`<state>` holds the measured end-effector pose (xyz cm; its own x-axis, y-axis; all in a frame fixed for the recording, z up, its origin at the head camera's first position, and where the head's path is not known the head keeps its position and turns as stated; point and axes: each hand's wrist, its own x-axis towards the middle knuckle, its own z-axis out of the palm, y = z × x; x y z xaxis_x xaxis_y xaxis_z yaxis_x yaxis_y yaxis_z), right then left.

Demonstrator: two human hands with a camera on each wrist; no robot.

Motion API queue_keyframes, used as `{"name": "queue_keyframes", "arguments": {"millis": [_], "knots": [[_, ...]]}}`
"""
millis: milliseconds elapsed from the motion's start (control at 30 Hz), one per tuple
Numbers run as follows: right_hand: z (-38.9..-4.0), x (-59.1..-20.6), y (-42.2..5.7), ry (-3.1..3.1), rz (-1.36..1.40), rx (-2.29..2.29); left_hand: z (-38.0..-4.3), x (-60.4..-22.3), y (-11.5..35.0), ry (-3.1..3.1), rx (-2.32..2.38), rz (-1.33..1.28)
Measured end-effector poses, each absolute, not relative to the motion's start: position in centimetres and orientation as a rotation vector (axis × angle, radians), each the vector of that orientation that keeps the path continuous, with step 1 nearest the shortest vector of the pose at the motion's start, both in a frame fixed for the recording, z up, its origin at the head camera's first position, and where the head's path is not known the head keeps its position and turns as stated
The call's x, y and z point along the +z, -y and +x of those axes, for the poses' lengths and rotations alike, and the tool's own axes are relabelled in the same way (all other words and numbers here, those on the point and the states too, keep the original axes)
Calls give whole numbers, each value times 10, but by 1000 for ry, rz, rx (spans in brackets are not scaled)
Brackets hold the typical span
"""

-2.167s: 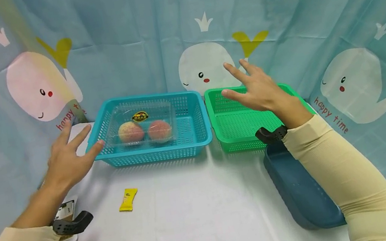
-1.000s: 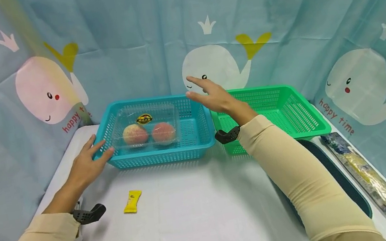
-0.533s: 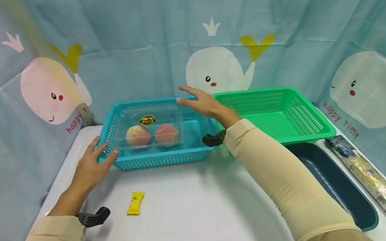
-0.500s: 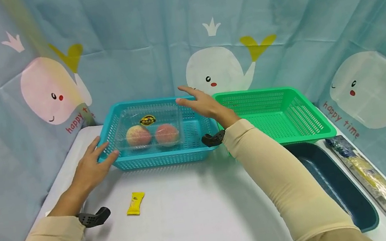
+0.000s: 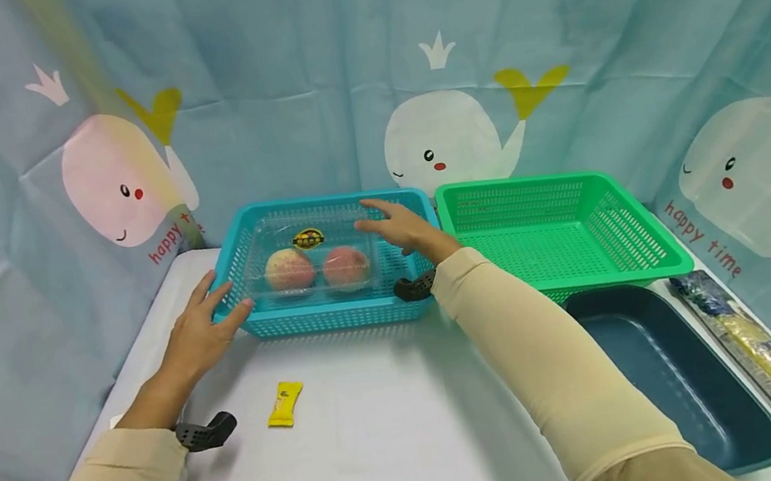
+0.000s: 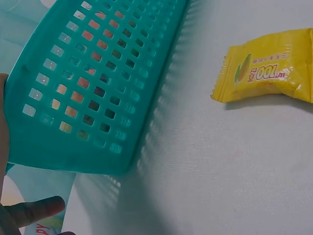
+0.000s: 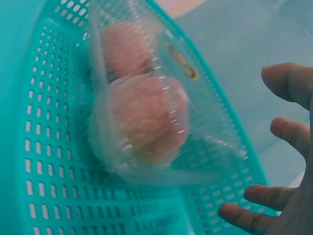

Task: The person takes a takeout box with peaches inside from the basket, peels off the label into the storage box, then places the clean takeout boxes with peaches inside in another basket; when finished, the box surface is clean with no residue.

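I'm getting a bright head view, soft shadows on the table (image 5: 387,442), but my right wrist feed smears the peaches (image 7: 146,115) badly.

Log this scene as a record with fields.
Left hand: fingers spread, at the left end of the blue perforated plastic basket
Right hand: fingers spread, at that basket's right side, holding nothing
Basket contents: clear plastic box with two round, pinkish peaches
Right of it: green perforated plastic basket
Nearer the camera: dark blue, rectangular tray
On white tablecloth: small yellow wrapped packet
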<state>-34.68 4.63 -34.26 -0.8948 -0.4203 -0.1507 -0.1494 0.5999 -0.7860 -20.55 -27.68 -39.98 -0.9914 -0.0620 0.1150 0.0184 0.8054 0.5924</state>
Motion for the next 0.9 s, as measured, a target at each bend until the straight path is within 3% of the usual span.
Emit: {"name": "queue_keyframes", "arguments": {"millis": [900], "knots": [[-344, -367, -22, -2199, -193, -1498, -204, -403, 274, 2829, -959, 16]]}}
